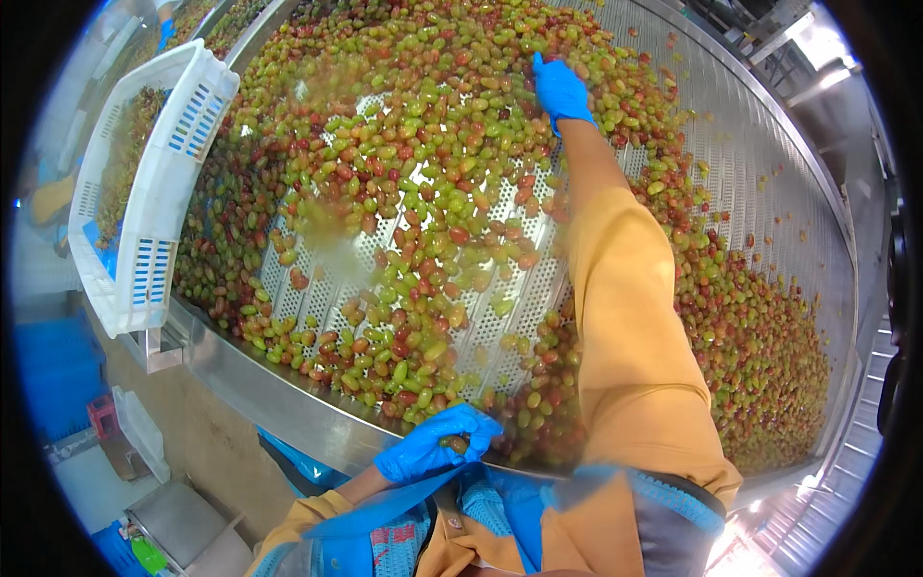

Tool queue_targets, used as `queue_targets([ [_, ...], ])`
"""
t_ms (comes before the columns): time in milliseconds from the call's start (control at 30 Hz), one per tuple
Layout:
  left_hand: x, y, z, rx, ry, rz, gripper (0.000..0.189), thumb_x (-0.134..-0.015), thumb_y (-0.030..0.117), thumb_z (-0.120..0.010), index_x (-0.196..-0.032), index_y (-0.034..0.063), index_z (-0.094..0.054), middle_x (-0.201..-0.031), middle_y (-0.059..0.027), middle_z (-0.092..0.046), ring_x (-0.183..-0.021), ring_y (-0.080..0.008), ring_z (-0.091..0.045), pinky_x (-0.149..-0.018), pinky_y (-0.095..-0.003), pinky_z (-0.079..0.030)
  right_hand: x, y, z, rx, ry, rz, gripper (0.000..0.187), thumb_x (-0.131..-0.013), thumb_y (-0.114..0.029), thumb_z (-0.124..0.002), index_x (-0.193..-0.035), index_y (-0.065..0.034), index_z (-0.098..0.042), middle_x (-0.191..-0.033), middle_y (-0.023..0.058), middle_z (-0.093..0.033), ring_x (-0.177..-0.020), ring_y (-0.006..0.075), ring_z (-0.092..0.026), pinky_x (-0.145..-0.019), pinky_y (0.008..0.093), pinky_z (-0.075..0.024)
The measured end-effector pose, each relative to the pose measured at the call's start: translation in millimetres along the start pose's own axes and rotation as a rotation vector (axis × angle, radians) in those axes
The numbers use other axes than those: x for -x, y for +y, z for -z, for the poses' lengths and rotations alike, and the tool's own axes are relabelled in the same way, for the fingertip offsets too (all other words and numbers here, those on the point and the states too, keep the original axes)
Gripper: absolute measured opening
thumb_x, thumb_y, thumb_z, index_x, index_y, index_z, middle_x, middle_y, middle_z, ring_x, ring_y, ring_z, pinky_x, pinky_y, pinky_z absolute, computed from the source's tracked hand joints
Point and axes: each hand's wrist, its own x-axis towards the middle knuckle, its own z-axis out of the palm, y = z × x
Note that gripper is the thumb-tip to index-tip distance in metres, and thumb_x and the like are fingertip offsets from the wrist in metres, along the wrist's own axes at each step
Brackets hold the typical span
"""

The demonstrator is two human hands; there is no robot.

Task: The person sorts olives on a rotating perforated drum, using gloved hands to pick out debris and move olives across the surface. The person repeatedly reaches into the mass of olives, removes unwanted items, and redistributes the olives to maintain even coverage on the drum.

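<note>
My left hand (436, 441), in a blue glove, is at the near metal rim of the sorting conveyor. Its fingers curl around a few brownish-red grapes (456, 444). Stretched far across the belt, my right hand (561, 90) wears a matching glove and touches the upper part of the grape heap. One digit sticks out to its left; the other fingers are largely hidden, so what they hold does not show. Loose green and red grapes (404, 288) lie all around on the perforated metal belt (530, 288), thinner in the middle and thick toward both sides.
A white plastic crate (148, 216) with grape stems (130, 159) stands on the conveyor's left edge. The steel rim (288, 393) curves close before my body. Another worker's blue-gloved hand (166, 32) is at the far upper left. Blue crates (58, 375) stand lower left.
</note>
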Motion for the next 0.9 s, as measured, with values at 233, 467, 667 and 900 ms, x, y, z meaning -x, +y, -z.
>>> queue_targets([
  [233, -2.6, -6.9, -8.7, -0.067, -0.087, -0.03, 0.029, -0.1, 0.017, -0.056, -0.118, -0.0044, -0.063, -0.093, -0.0099, -0.064, -0.084, -0.0164, -0.062, -0.075, -0.0292, -0.052, 154.3, 41.8, 30.1, -0.273, -0.23, 0.202, 0.029, -0.1, -0.03, -0.051, -0.1, -0.0076, -0.069, -0.094, 0.0223, -0.068, -0.087, 0.0385, -0.065, -0.077, 0.0462, -0.0517],
  [467, -12.8, -15.7, -10.4, -0.36, -0.247, -0.296, 0.055, -0.087, 0.016, -0.074, -0.137, 0.0011, -0.057, -0.095, -0.0019, -0.058, -0.085, -0.0105, -0.058, -0.075, -0.0261, -0.05, 318.5, 45.8, 97.6, -0.734, -0.298, -0.257, 0.032, -0.092, -0.033, -0.071, -0.105, -0.0037, -0.073, -0.089, 0.0026, -0.069, -0.077, 0.0105, -0.06, -0.065, 0.0276, -0.0476],
  [667, -18.9, -20.3, -31.4, -0.207, -0.22, -0.184, 0.061, -0.094, 0.033, -0.068, -0.146, 0.0054, -0.051, -0.097, -0.0029, -0.061, -0.079, -0.01, -0.056, -0.068, -0.024, -0.049, 445.7, 6.6, 106.7, -1.172, -0.236, -0.394, 0.038, -0.095, -0.029, -0.067, -0.124, -0.0056, -0.069, -0.115, 0.0032, -0.07, -0.096, 0.0125, -0.064, -0.074, 0.0287, -0.0517],
  [900, -45.3, -60.2, 12.8, 0.121, -0.014, -0.108, 0.027, -0.1, 0.031, -0.061, -0.119, 0.0112, -0.062, -0.093, -0.0081, -0.066, -0.081, -0.0187, -0.064, -0.064, -0.0322, -0.053, 510.2, -4.9, 106.5, -1.166, -0.627, -0.13, 0.049, -0.097, -0.005, -0.049, -0.144, -0.0184, -0.057, -0.099, 0.001, -0.064, -0.063, 0.0092, -0.056, -0.057, 0.0259, -0.051],
])
